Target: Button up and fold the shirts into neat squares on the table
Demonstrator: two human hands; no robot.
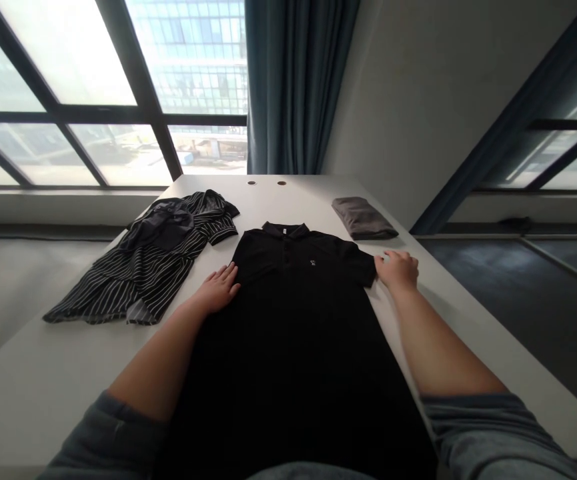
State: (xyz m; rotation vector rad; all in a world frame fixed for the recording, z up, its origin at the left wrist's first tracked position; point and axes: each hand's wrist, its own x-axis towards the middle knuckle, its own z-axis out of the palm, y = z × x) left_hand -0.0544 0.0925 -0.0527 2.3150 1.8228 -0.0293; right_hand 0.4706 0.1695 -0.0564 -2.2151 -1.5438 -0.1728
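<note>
Currently, the black polo shirt (pixel 298 347) lies flat on the table (pixel 33 390), collar away from the person. Left hand (pixel 217 289) rests open at its side; right hand (pixel 397 271), also open, meets its sleeve. Striped shirt (pixel 148 263) lies left of it; folded grey garment (pixel 363 218) lies beyond that sleeve.

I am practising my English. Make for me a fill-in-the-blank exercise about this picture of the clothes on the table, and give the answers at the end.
1. The black polo shirt lies on the white table with its collar pointing ____ from the person.
2. The right hand touches the end of the polo's ____.
3. The dark shirt beside the left hand has white ____.
4. The folded grey garment lies nearest to the ____ hand.

Answers: away; sleeve; stripes; right
</note>
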